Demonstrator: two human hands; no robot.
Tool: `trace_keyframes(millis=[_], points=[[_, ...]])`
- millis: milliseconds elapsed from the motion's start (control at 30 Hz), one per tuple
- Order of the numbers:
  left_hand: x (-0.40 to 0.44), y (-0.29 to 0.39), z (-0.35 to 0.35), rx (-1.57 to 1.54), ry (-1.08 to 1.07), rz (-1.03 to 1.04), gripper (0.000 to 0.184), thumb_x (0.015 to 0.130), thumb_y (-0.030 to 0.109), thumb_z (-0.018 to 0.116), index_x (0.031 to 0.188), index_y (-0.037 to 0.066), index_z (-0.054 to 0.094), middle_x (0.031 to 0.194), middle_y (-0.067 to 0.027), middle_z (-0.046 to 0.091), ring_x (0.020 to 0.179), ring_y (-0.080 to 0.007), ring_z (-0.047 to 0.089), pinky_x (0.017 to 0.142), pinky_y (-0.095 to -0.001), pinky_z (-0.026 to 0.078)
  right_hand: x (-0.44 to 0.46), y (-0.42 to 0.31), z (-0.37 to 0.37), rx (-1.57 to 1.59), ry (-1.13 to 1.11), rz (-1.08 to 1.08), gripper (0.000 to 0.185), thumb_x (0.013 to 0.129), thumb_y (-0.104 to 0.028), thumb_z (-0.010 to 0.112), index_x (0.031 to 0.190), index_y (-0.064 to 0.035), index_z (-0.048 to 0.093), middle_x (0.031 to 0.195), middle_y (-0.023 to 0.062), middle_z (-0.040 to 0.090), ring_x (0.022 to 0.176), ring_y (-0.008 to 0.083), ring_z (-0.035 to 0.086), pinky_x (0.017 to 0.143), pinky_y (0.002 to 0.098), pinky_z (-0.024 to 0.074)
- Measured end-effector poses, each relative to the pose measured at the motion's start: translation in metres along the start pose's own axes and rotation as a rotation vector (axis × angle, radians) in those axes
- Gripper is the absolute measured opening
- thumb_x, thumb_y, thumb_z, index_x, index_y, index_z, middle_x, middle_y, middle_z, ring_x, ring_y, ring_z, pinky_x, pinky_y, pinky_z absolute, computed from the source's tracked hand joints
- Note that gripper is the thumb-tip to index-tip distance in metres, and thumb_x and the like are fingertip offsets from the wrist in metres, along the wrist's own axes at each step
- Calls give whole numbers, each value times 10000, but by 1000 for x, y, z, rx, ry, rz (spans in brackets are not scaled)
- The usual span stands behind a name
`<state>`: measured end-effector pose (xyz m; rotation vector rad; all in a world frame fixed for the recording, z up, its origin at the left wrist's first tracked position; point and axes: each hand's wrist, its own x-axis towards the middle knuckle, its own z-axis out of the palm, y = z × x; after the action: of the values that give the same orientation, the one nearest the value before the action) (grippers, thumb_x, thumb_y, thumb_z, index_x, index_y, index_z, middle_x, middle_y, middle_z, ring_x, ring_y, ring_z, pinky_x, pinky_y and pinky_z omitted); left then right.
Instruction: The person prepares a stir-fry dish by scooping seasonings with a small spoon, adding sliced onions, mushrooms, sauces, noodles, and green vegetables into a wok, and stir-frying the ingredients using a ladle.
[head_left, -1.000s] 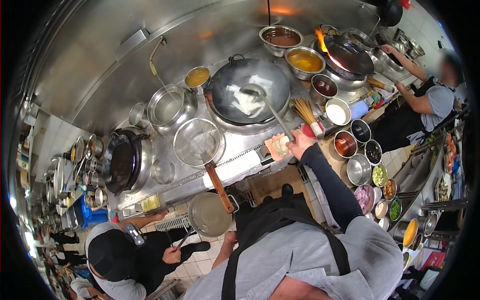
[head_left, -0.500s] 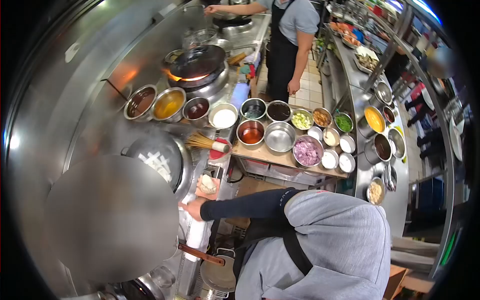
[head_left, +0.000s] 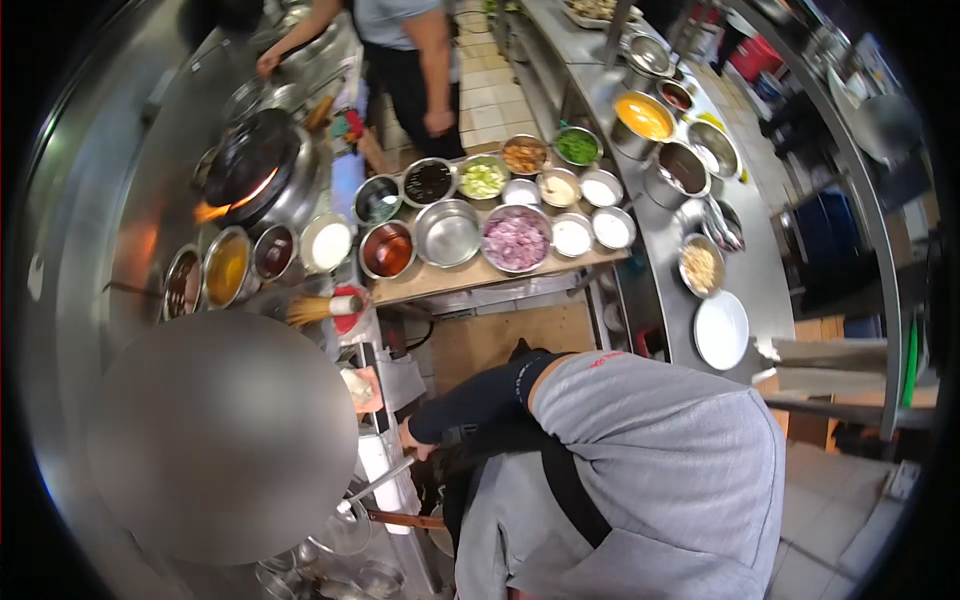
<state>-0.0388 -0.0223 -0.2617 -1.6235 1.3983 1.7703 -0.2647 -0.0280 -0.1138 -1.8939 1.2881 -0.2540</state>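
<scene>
My right hand (head_left: 415,440), in a black sleeve, is closed round the upper end of a long metal handle (head_left: 385,477). The handle slopes down-left toward a round-rimmed vessel (head_left: 342,532); the utensil's working end cannot be made out. Close under the hand lies a white cloth (head_left: 378,462) on the counter edge. A wooden handle (head_left: 405,520) sticks out just below. Beside the hand, a pale lump sits on an orange-pink board (head_left: 370,388). A big grey blur covers the left part of the view, and my left hand does not show.
Several steel bowls, among them chopped purple onion (head_left: 516,238), stand on a wooden-topped table (head_left: 440,283). A bamboo brush (head_left: 325,309) lies near it. Flame burns under a dark wok (head_left: 248,160). A co-worker (head_left: 405,60) stands beyond. A white plate (head_left: 721,330) is on the right counter.
The view has turned, so the bowls sit further left and the wok of white strips is hidden. My right hand, earlier at the counter edge by the cloth, now grips the metal handle.
</scene>
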Motion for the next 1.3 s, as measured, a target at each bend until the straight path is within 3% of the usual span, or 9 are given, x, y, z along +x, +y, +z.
trace_keyframes(millis=[233,300,433,500,733,833,967,1033,1300], points=[[21,43,25,264,-106,41,248,920,134,577,1093,-16,671,956,-133,719,877,-236,686,801,-368,542,-175,145,74,252,202,405,328,777,-298,752,927,-7,742,850,255,695,839,374,691,747,459,547],[25,59,35,323,-125,67,249,919,135,577,1091,-20,671,958,-136,721,883,-237,688,808,-366,542,-227,184,126,188,314,252,280,792,-264,725,916,-13,743,828,224,701,824,354,697,732,446,550],[38,81,57,412,-156,119,252,919,136,577,1086,-27,672,962,-143,725,894,-241,692,820,-364,543,-375,130,135,457,525,758,366,855,-243,691,1158,-38,698,941,160,740,807,271,721,708,376,565],[44,89,69,449,-171,143,253,919,136,577,1083,-30,672,965,-146,727,899,-242,694,826,-363,543,-456,43,102,1019,854,939,391,899,-257,684,1228,-45,666,918,121,744,689,189,712,642,341,564],[63,101,113,484,-213,212,258,917,138,577,1075,-42,673,973,-157,735,918,-248,702,847,-358,545,-627,-21,130,895,1701,1066,270,936,-201,657,1143,-30,686,867,100,734,724,139,683,655,319,556],[80,90,120,444,-246,236,260,917,139,577,1071,-48,673,976,-162,738,926,-251,705,856,-356,545,-714,-12,153,402,1953,1290,181,910,-168,632,1003,-42,724,894,161,732,797,265,697,761,381,555],[89,68,117,367,-289,266,264,916,140,577,1066,-55,673,981,-169,742,937,-254,709,868,-354,546,-849,19,178,-81,1628,1990,225,873,-246,635,984,-113,779,930,183,733,883,353,715,827,437,568],[47,79,122,634,-148,316,265,921,142,585,1060,-70,663,979,-181,735,921,-249,709,859,-345,552,-886,24,158,88,1436,2193,218,864,-236,644,1001,-151,790,964,154,737,910,357,709,871,450,560],[12,23,88,415,11,195,241,909,142,620,1030,-51,698,938,-140,730,906,-231,696,814,-350,549,-944,91,183,243,1111,2147,248,853,-267,691,1066,-179,784,1053,117,742,1015,316,706,938,400,552]])
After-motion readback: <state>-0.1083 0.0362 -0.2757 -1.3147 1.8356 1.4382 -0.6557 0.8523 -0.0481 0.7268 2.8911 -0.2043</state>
